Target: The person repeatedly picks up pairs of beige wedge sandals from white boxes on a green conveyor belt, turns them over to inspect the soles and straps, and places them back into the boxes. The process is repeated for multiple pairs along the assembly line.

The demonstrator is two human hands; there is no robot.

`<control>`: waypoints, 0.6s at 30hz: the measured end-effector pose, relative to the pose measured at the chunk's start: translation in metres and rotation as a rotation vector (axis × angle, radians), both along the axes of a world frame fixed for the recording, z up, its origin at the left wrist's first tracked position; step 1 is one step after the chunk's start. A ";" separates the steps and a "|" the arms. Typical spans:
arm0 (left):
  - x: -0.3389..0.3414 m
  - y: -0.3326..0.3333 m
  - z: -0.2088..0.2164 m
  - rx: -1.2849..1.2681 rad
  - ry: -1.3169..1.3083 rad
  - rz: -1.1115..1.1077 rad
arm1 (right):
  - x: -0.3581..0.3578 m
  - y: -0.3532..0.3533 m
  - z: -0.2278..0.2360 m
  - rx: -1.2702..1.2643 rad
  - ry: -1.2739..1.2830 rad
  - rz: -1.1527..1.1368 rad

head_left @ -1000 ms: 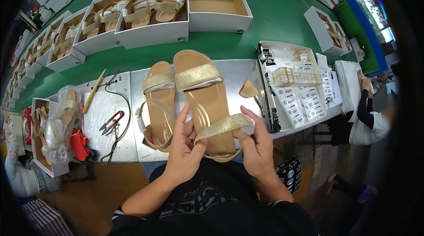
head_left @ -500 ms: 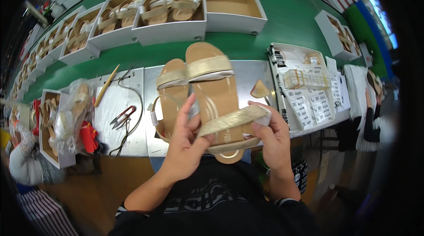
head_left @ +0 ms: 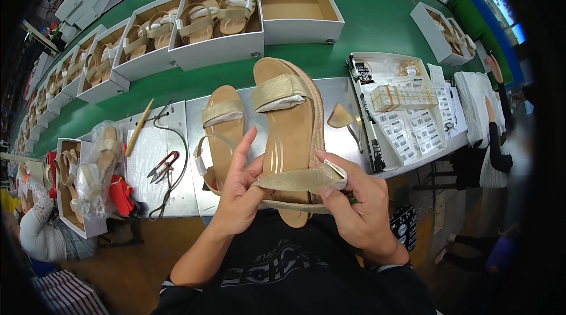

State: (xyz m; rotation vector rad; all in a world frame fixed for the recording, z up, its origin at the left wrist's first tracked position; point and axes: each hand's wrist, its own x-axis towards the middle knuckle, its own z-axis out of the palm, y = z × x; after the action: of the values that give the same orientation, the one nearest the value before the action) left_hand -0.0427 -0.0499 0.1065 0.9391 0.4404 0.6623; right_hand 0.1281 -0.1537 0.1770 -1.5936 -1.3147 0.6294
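A tan sandal (head_left: 287, 138) with gold straps and a woven sole edge is held up in front of me, toe pointing away. My left hand (head_left: 236, 200) grips its gold ankle strap (head_left: 289, 180) at the left, index finger stretched out. At the strap's right end, near the buckle and a bit of white wrapping, my right hand (head_left: 358, 209) pinches with thumb and fingers. White padding sits under the front strap. The matching sandal (head_left: 224, 129) lies on the metal tabletop just left of the held one.
An empty white shoebox (head_left: 300, 5) and several filled with sandals line the green belt (head_left: 377, 14). Red-handled snips (head_left: 162, 166) and a wooden stick (head_left: 140, 127) lie left. Right are a tan wedge-shaped piece (head_left: 340, 116) and a tray of labels (head_left: 407, 158). Other people work at both sides.
The held sandal has tilted, so its woven side now shows on the right. Both hands keep hold of the ankle strap, which sits a little lower. The whole view has shifted slightly.
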 end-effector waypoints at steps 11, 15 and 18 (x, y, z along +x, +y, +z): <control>-0.011 -0.010 0.030 0.547 0.158 -0.111 | 0.020 0.038 -0.070 0.017 0.935 0.176; -0.043 0.023 0.024 0.560 0.038 0.143 | 0.024 0.029 -0.103 -0.128 1.895 0.353; -0.062 0.073 0.014 0.388 0.429 0.638 | 0.019 0.021 -0.106 0.034 2.231 0.500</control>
State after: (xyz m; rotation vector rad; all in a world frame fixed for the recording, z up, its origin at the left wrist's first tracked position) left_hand -0.1045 0.0234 0.1203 1.3293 1.0433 1.1554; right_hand 0.1470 -0.1323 0.0708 0.1639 0.1451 1.7657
